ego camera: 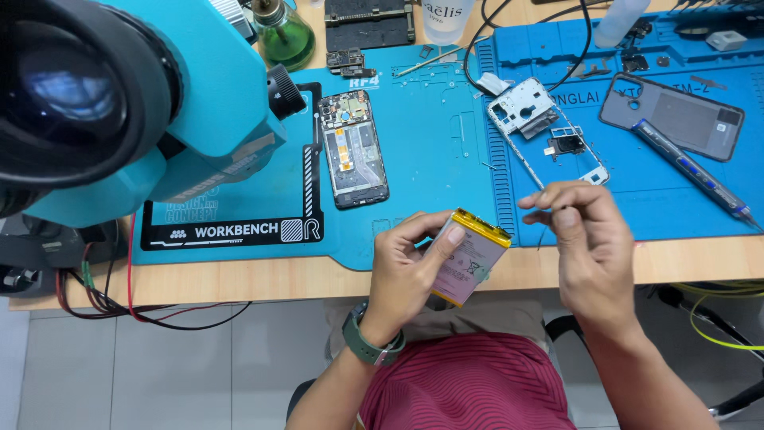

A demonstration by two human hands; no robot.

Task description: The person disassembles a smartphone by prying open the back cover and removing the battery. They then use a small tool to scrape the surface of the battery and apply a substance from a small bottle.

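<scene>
Two hands are doing all the work here, but going big to small: the teal microscope [119, 103] is hogging the 10 o'clock corner, swung aside so it isn't blocking the bench. Blue work mats [446, 159] are covering the wooden table [263, 275], probably to keep small parts from rolling off. An opened phone [353, 148] is lying face-down at about 11 o'clock from the hands, with its grey back cover [676, 115] and a slim screwdriver [692, 171] sitting out at 2 o'clock, and the white mid-frame [541, 127] at 1 o'clock.

Dead centre, the left hand [406, 275] is gripping a flat battery [471, 256] (yellow top edge, pale label) just off the table's near edge, fingers curled round its side with the thumb pressing on its face, tilting it toward the camera. The right hand [589, 247] is hovering just beside it at 3 o'clock, thumb and forefinger pinched nearly together; whether they're holding anything tiny, I can't tell.
</scene>
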